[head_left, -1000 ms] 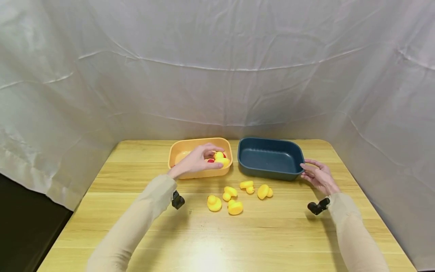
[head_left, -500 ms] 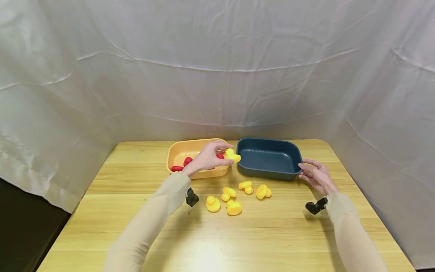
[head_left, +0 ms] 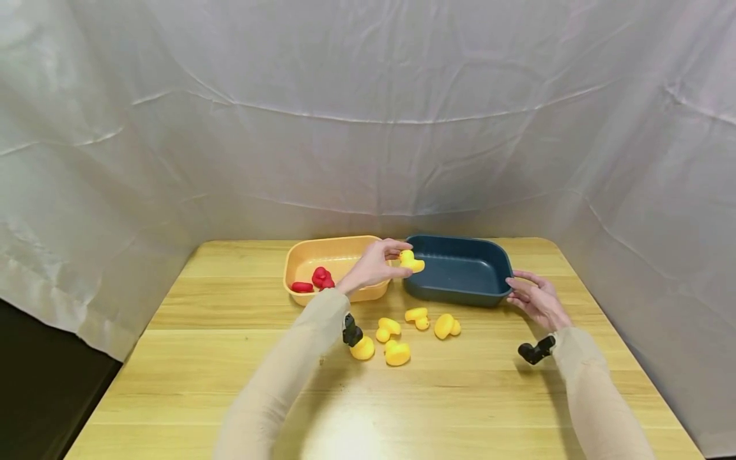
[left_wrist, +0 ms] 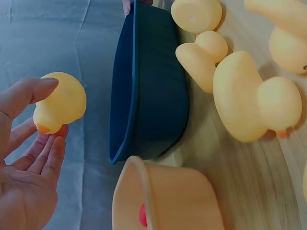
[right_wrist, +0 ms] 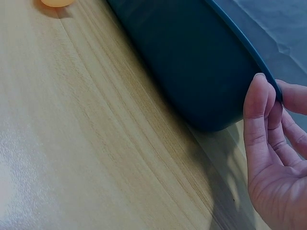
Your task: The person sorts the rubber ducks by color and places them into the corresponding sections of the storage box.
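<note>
My left hand (head_left: 372, 265) pinches a yellow rubber duck (head_left: 411, 262) between thumb and fingers, held up near the left end of a dark blue bin (head_left: 454, 294). In the left wrist view the duck (left_wrist: 69, 98) shows its orange beak pointing down, with the fingertips just beneath. My right hand (head_left: 537, 300) grips the right end of the blue bin by its rim. The right wrist view shows thumb and fingers on either side of that rim (right_wrist: 256, 60). No toys show inside the blue bin.
An orange bin (head_left: 322, 248) stands to the left, holding several red toys (head_left: 322, 278), partly hidden by my left arm. On the wooden table (head_left: 460, 396) in front of the bins lie several yellow ducks (head_left: 397, 353). Grey cloth (head_left: 397, 160) hangs behind the table.
My left hand has taken the yellow duck out of the orange bin and carried it right to the blue bin's left end. My right hand has stayed on the rim.
</note>
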The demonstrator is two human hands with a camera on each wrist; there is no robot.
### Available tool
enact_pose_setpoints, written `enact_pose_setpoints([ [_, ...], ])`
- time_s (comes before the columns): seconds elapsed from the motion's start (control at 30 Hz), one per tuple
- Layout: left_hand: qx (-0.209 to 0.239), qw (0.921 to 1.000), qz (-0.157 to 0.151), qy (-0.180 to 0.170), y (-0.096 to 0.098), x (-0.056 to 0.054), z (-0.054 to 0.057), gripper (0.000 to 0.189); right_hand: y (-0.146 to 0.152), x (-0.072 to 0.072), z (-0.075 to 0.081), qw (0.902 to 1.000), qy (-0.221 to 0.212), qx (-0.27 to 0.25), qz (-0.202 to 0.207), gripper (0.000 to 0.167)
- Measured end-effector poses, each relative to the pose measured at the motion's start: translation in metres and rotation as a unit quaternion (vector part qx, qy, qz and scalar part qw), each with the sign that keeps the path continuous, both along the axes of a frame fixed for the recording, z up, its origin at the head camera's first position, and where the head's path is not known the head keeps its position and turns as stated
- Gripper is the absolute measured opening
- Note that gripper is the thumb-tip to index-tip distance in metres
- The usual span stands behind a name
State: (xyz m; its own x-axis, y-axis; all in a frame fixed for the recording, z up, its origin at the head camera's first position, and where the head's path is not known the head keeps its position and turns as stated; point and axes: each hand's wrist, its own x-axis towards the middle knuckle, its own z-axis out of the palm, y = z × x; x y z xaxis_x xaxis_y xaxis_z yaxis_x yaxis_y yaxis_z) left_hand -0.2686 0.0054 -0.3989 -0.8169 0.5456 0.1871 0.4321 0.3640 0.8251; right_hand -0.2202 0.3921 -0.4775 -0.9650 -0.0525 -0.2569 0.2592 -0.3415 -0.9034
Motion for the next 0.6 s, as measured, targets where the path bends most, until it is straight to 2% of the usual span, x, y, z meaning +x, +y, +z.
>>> enact_pose_setpoints([
  [0.17,0.015,0.9994,0.005,-0.032,0.010,-0.004,-0.006,0.056,0.000,0.000,0.000,1.0000,0.001,-0.003,0.001,0.022],
  [0.37,0.007,0.9982,0.017,-0.057,0.019,-0.010,-0.012,0.056,0.000,0.002,0.000,0.9999,0.008,-0.015,0.002,0.021],
  [0.6,0.002,0.9983,0.027,-0.052,0.026,-0.015,-0.021,0.054,0.001,0.003,0.002,0.9999,0.006,-0.014,0.001,0.022],
])
